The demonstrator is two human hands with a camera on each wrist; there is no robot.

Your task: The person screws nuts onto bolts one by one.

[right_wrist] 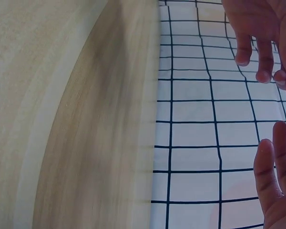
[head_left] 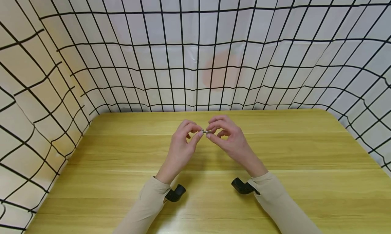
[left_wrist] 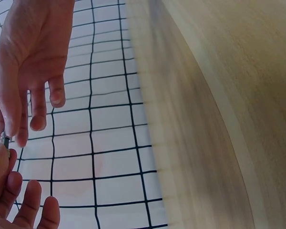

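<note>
Over the wooden table, a small slim metal piece [head_left: 205, 131] spans the gap between both hands' fingertips; its exact kind is too small to tell. The thumb and index finger of my left hand [head_left: 182, 140] pinch its left end. From the other side, my right hand [head_left: 230, 137] holds its right end between thumb and fingertips. In the left wrist view, the right hand [left_wrist: 31, 67] reaches down from the top and the left hand [left_wrist: 9, 195] comes up from below, with the metal piece [left_wrist: 6, 141] where their fingertips meet. The right wrist view cuts off most of the grip.
The light wooden table [head_left: 122, 152] stretches beneath both hands. A white wall covering with a black grid net [head_left: 189, 57] rises behind it and along both sides. Black wrist devices [head_left: 176, 193] stick out at both beige sleeves [head_left: 146, 201].
</note>
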